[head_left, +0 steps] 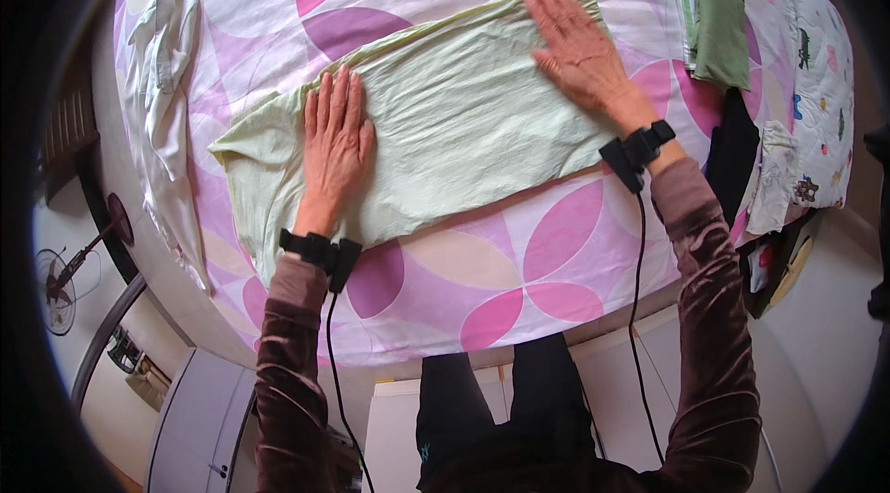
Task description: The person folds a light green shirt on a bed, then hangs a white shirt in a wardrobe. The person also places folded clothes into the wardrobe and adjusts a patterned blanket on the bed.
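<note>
A pale green cloth, folded into a long strip, lies slantwise on the bed. Fine creases run along it, and its left end is bunched and uneven. My left hand rests flat on the cloth left of its middle, with the fingertips at the far folded edge. Near the right end, my right hand lies palm down, its fingertips by the far corner. Neither hand grips anything. Part of the cloth is hidden under both palms.
A patterned pink and purple bedsheet covers the bed. Crumpled white clothing lies along the left side. To the right are a folded green cloth, a black garment and a white printed quilt. Cables hang from both wrist straps.
</note>
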`<state>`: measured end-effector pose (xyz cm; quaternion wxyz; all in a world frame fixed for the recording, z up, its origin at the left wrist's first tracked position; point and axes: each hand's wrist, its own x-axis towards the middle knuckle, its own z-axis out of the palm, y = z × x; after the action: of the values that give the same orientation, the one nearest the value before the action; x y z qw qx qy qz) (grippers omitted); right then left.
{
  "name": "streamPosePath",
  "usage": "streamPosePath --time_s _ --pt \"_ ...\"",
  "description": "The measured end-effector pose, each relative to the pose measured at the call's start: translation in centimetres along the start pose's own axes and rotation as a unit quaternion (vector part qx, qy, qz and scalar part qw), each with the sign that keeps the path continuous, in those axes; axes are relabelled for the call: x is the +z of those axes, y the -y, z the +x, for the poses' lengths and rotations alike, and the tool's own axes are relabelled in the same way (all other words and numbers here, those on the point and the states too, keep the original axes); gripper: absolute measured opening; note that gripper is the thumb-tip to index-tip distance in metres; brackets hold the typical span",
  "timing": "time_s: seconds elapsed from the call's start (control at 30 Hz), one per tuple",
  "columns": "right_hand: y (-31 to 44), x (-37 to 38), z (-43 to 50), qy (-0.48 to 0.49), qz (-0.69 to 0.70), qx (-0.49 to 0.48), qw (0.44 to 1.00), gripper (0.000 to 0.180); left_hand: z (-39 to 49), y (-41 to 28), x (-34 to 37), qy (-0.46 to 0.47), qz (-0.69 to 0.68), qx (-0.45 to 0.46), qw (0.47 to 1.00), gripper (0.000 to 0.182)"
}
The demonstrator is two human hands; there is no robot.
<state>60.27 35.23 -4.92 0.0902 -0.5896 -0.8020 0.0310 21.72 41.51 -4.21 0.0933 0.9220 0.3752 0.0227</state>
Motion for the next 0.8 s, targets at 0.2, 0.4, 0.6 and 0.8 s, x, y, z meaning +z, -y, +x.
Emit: streamPosePath --time_s 0.2,0.4,0.6,0.8 --pt "-0.2 -0.7 -1.2 0.020 -0.013 0.029 0.999 0.068 0.3 -1.9 0.0 -0.010 0.000 -0.031 0.999 0.061" --pt "11.5 -3.0 -2.0 0.132 0.230 0.026 0.964 0.086 -2.4 -11.1 -0.3 0.016 -0.052 -0.075 0.996 0.067" --pt "8.1 0.5 -9.3 0.022 0.159 0.117 0.980 0.078 -3.9 -12.6 3.3 0.041 -0.020 -0.075 0.996 0.074" --pt "1.5 -0.9 -12.3 0.040 0.045 0.158 0.986 0.075 -3.9 -12.0 4.0 0.048 -0.023 -0.052 0.997 0.079"
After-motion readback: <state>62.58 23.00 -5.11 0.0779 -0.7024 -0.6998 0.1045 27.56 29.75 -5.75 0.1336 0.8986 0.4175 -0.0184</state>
